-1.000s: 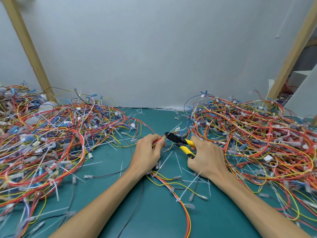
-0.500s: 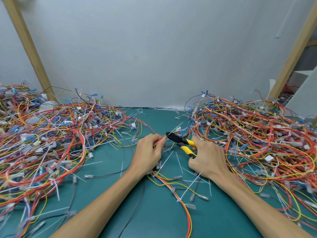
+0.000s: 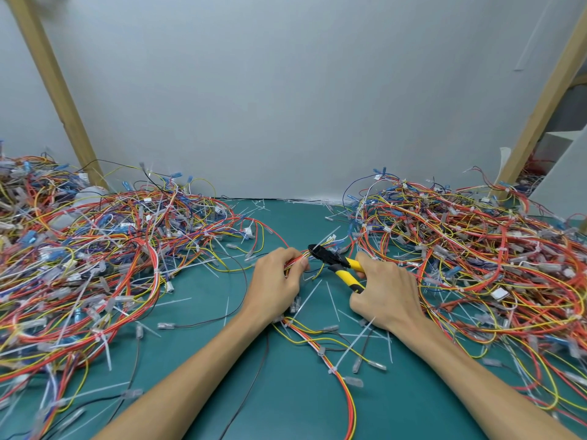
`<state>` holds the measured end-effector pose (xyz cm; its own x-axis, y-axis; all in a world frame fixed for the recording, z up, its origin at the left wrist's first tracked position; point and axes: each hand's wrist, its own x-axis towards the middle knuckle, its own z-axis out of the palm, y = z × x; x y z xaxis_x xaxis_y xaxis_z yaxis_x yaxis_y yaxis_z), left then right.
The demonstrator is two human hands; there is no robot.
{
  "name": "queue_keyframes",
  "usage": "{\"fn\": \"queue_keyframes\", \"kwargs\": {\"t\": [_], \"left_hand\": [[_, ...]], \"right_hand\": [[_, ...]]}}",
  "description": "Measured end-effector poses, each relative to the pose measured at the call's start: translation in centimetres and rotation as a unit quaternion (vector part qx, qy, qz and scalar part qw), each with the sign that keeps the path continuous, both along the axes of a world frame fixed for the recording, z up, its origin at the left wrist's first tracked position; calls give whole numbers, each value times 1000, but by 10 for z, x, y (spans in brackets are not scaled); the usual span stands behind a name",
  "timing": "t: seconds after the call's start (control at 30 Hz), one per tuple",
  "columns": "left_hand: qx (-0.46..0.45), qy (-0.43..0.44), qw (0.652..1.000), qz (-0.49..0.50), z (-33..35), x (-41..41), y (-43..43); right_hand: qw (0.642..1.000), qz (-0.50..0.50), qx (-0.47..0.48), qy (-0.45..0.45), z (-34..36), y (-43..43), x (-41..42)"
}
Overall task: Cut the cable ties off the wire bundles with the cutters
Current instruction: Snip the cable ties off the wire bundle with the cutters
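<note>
At your far left a bare timber post (image 3: 54, 87) slants up the wall, and below it lies the left heap (image 3: 95, 265) of thin, glossy plastic-sheathed wires in red, yellow, blue and white, tangled and dotted with clear connector sleeves. Your left hand (image 3: 276, 281) rests on the bench (image 3: 197, 312) with its fingers curled round the wire bundle (image 3: 293, 263), whose red and yellow strands trail back under your wrist towards you. Just right of those fingers is the one pair of cutters (image 3: 336, 263): a black metal head and yellow rubbery handles, with the tip touching the bundle. Your right hand (image 3: 387, 293) is clenched round the handles. Thin, stiff white cable ties (image 3: 309, 295) lie scattered between your forearms, too many to count. Further right is the second heap (image 3: 476, 265), and behind it the second post (image 3: 546, 100). That makes two heaps, two posts and one tool. The bench top is smooth, matt teal, and it meets a plain pale grey wall (image 3: 286, 106)
</note>
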<state>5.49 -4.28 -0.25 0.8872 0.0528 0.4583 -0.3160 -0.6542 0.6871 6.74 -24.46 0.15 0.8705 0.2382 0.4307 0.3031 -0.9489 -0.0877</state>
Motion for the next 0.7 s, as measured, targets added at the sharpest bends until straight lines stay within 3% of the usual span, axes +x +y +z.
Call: {"fn": "queue_keyframes", "kwargs": {"t": [0.7], "left_hand": [[-7, 7, 1000, 1, -1, 1, 0]], "right_hand": [[1000, 5, 26, -1, 0, 0, 0]]}}
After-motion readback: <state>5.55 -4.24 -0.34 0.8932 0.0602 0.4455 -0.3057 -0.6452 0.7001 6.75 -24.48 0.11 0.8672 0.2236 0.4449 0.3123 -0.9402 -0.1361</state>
